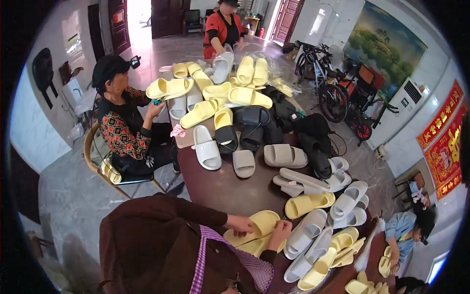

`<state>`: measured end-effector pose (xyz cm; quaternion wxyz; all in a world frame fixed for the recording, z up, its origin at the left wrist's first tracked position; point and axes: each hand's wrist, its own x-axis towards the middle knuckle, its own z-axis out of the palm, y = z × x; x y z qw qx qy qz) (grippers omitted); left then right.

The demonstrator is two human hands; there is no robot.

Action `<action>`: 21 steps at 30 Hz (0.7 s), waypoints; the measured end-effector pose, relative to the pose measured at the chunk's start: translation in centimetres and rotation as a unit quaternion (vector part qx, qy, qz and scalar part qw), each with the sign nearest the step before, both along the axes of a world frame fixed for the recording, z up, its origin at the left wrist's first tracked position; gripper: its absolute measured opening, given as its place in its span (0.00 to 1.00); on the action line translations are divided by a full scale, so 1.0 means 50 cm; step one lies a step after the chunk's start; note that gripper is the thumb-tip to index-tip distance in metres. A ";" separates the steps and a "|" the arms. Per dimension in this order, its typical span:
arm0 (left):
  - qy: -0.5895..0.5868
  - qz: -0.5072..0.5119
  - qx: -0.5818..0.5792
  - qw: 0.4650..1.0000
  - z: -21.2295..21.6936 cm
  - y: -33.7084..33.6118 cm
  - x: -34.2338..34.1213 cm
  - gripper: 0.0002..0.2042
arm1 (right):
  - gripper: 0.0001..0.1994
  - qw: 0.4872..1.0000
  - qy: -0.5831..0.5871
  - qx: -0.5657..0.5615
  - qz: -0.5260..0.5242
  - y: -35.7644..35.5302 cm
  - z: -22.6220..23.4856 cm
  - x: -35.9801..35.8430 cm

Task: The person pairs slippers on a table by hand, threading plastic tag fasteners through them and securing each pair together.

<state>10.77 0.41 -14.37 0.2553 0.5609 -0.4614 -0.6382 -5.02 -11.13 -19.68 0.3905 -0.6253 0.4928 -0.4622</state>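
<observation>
Low in the frame, our left hand [240, 224] and right hand [280, 230] pinch a yellow slipper [259, 223]; it looks light and bendy, best gripped by the rim.

From where I watched, this looked like a home front room turned into a small slipper workshop. A long dark brown wooden worktop [220, 188] ran down the middle, heaped with moulded foam slide sandals: pale yellow ones [247, 96], light grey ones [285, 156], white ones [207, 148] and black ones [316, 156]. People sat around it on chairs, each handling a sandal. The domestic side showed in the polished grey tiled floor [68, 196], the dark red wooden doors [169, 17], a large landscape painting [384, 46] on the white wall, red festive wall hangings [443, 132], a white floor-standing air conditioner [406, 100], and bicycles [338, 90] parked beside the wall.
</observation>
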 end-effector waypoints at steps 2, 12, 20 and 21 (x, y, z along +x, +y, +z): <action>0.052 0.033 -0.026 0.998 0.066 0.001 0.039 0.13 | 0.05 1.000 -0.009 0.022 0.014 0.026 -0.008 -0.008; 0.306 0.028 -0.649 0.696 0.678 0.082 0.159 0.28 | 0.03 0.997 -0.028 0.075 0.017 0.120 -0.017 0.015; 0.240 -0.071 -0.711 0.657 0.688 0.095 0.206 0.32 | 0.03 0.968 -0.118 0.220 0.036 0.140 -0.082 -0.068; 0.233 -0.082 -0.710 0.659 0.684 0.077 0.213 0.32 | 0.03 0.982 -0.084 0.167 0.013 0.142 -0.099 -0.058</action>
